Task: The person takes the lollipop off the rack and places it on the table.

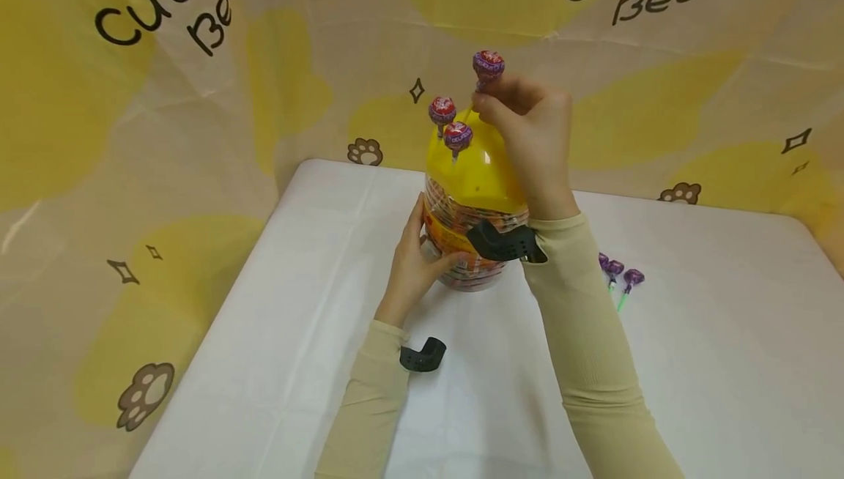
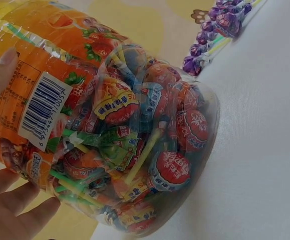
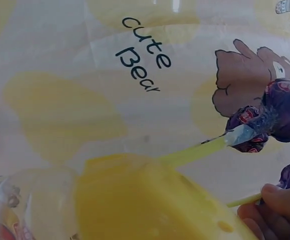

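A clear plastic candy jar [image 1: 445, 234] full of wrapped lollipops stands on the white table, topped by a yellow lid [image 1: 471, 171]. My left hand [image 1: 410, 265] grips its lower side, thumb in front; the left wrist view shows its fingers along the orange label [image 2: 14, 95]. Two purple-and-red lollipops, one [image 1: 442, 110] behind the other [image 1: 458, 136], stick up from the lid. Above the lid's far right, my right hand [image 1: 539, 131] pinches a third lollipop [image 1: 489, 65] just below its candy head. In the right wrist view its yellow stick [image 3: 245, 200] reaches the lid; the contact point is hidden.
Several purple-wrapped lollipops [image 1: 615, 269] lie on the table [image 1: 290, 303] right of the jar, partly behind my right forearm. A beige-and-yellow printed cloth [image 1: 369, 47] hangs behind the table and along its left side.
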A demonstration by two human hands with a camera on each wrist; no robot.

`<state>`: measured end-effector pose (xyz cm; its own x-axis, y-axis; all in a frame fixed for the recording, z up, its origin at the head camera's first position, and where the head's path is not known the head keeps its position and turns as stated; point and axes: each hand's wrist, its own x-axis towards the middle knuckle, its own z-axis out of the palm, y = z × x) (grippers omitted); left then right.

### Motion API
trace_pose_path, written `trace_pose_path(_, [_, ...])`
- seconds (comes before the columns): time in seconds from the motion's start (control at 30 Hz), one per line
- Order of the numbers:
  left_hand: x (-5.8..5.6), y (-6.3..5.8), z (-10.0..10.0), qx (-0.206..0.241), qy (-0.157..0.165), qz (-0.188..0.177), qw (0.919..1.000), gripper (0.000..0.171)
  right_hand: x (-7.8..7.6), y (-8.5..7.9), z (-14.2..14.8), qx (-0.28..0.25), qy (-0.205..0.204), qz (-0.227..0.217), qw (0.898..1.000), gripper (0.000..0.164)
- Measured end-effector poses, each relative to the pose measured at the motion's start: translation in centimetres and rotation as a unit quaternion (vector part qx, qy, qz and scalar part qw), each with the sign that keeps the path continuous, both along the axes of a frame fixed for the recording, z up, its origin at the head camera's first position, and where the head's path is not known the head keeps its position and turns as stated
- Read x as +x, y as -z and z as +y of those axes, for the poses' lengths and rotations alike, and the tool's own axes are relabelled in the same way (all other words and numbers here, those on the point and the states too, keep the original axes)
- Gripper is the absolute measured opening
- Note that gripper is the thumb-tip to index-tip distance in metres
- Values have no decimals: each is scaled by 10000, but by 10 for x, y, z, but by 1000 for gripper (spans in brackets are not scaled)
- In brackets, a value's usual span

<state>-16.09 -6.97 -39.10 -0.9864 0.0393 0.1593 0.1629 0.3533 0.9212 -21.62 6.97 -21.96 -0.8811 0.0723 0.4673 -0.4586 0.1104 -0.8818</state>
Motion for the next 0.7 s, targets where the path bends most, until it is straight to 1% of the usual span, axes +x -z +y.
trace_pose_path(0.13, [-2,0,1,-7,2,-43,10000,105,0,2,4,-366,-125,-28,9992,12])
trace_pose_path(0.3, [-5,3,1,15,5,12,10000,105,2,3,9,-825,-407,-41,9958,12])
trace_pose_path(0.57, [-10,8,0,78,68,172,9998,104,13,10,22,-1308,-640,-36,9893,8])
trace_pose_path(0.63, [-11,8,0,90,75,202,9997,105,17,14,26,-1362,-640,-19,9886,8])
trace_pose_path(0.7, [-13,9,0,88,73,221,9997,105,22,18,30,-1301,-576,32,9898,7])
